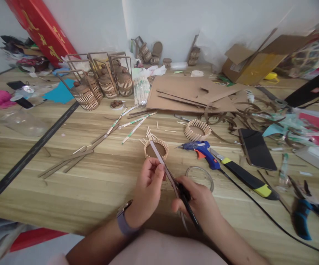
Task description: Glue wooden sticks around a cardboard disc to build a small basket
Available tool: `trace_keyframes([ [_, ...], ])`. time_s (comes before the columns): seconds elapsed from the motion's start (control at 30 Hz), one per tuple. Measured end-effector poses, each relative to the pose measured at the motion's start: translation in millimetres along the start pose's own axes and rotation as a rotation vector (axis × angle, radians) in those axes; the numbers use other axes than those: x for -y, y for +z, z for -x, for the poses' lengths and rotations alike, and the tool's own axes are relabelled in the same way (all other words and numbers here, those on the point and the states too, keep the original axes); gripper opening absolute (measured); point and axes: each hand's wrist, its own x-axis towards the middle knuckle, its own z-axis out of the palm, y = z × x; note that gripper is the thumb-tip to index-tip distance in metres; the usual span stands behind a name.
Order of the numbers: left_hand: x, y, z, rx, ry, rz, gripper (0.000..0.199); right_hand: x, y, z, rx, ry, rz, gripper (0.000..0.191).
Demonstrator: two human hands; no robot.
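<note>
My left hand [151, 178] pinches a thin pale strip [157, 151] between thumb and fingers. One end of the strip reaches over a round basket of short wooden sticks [166, 147], and the other hangs below my hands. My right hand [196, 198] is closed around the handles of black scissors [186, 202], whose blades lie along the strip near my left thumb. Whether the blades touch the strip is too blurred to tell. A second stick ring [197, 130] stands behind a blue glue gun [202, 149], right of the basket.
A clear ring [200, 176], a utility knife [247, 178], a phone [257, 149] and pliers [308, 209] lie to the right. Brown strips [73, 158] lie left. Behind are cardboard [181, 92], lidded baskets [84, 95] and an open box [264, 59]. The glue gun's cord crosses the front right.
</note>
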Motion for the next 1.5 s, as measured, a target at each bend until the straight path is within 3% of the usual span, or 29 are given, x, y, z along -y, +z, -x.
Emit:
trace_keyframes([
  [0.17, 5, 2.8, 3, 0.078, -0.03, 0.088, 0.026, -1, 0, 0, -0.002, 0.009, 0.019, 0.055],
  [0.5, 7, 4.8, 3, 0.105, -0.022, 0.13, 0.026, -2, 2, 4, 0.076, 0.069, -0.072, 0.042],
  [0.73, 5, 5.5, 6, 0.088, -0.042, 0.029, 0.031, -2, 0, 1, 0.011, 0.008, -0.034, 0.046],
  [1.03, 9, 7.4, 6, 0.084, -0.036, 0.066, 0.03, -2, 1, 3, 0.051, 0.056, -0.056, 0.05],
  [1.27, -1, 0.5, 0, -0.001, 0.016, -0.068, 0.033, 0, 3, 2, 0.013, 0.012, 0.02, 0.052],
  [1.5, 0, 2.2, 3, 0.084, -0.002, -0.102, 0.042, -2, 3, 2, 0.006, -0.002, 0.048, 0.049],
])
